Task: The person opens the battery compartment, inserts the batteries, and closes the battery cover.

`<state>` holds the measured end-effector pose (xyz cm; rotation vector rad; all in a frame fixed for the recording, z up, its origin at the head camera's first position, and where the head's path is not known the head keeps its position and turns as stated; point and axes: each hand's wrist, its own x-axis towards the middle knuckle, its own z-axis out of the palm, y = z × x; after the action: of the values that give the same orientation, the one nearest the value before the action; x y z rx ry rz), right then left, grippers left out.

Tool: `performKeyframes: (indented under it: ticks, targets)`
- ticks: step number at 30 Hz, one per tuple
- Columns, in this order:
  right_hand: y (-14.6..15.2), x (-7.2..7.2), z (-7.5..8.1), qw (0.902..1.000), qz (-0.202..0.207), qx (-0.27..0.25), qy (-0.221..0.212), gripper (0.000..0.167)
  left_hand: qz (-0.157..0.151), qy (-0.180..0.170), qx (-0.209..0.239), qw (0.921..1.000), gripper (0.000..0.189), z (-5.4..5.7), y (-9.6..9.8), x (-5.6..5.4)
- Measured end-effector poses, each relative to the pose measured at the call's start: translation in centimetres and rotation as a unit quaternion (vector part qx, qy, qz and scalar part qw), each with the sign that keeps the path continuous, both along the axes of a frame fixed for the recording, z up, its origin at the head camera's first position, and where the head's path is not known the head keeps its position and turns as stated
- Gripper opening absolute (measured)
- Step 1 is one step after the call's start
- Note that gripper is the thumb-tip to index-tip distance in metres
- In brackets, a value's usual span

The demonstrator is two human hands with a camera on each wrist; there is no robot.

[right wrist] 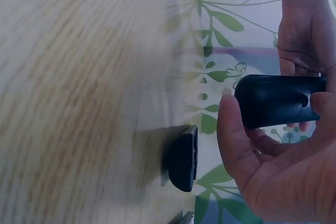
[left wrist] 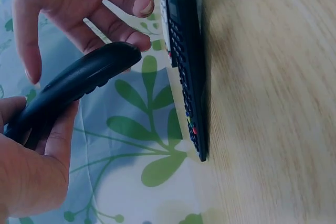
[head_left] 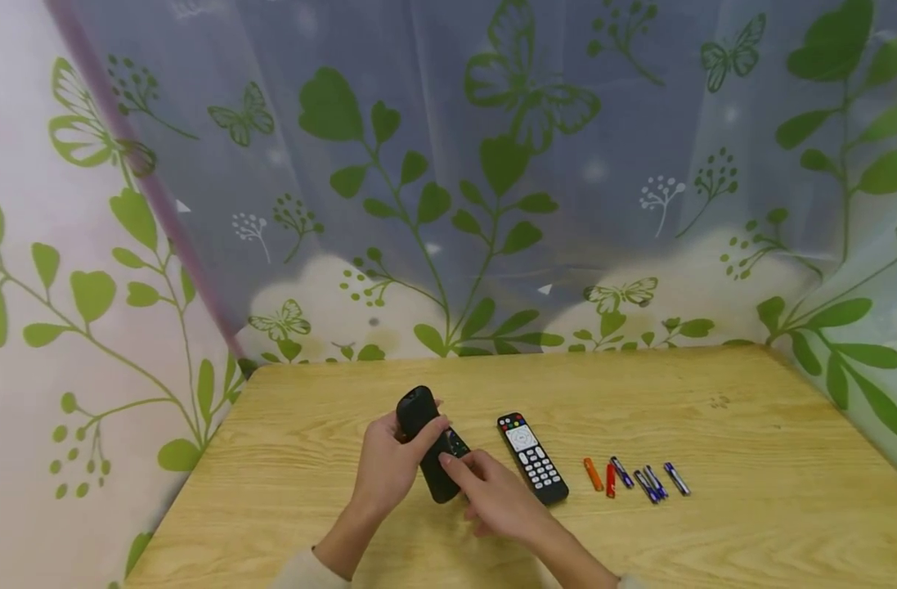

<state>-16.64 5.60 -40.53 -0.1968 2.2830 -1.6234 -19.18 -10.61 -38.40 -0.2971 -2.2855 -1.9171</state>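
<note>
My left hand [head_left: 389, 458] grips a black remote control [head_left: 442, 483], its plain back turned up and its thumb lying across it. At the near end my right hand [head_left: 501, 495] puts its thumb to the back, with bent fingers around that end. Seen by the right wrist, the remote's back [right wrist: 268, 100] shows a cover seam with a small notch. Whether the cover has shifted cannot be told. Partly hidden behind the hands, a second black remote [head_left: 458, 443] lies on the table; the left wrist view shows its buttons [left wrist: 186, 77] facing up.
A black remote with pale buttons [head_left: 540, 466] lies right of my hands. Farther right are an orange battery [head_left: 594, 474], a red battery [head_left: 611, 481] and several blue-and-silver batteries [head_left: 656, 483]. The wooden table [head_left: 772, 483] ends against a leaf-patterned curtain [head_left: 419, 245].
</note>
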Motion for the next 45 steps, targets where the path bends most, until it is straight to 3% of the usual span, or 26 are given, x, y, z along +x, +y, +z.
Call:
performKeyframes:
  ticks: [7,16,24,45]
  targets:
    - [-0.4,0.0,-0.3,0.9999,0.007,0.005,0.014,0.059,0.02,-0.009,-0.007,0.9997,0.032,-0.3,0.0,0.3]
    - [-1.0,-0.1,-0.3,0.9897,0.013,-0.096,-0.105,0.063,0.041,0.0,-0.01,0.9991,0.031,-0.7,0.1,0.7]
    - [-2.0,-0.5,-0.1,0.9858,0.029,-0.119,-0.115,0.049,0.058,0.017,-0.042,0.9973,0.029,-0.8,0.4,0.8]
    - [-2.3,-0.6,0.0,0.9789,0.042,-0.144,-0.139,0.055,0.103,0.018,-0.099,0.9896,0.022,-1.4,1.1,1.0]
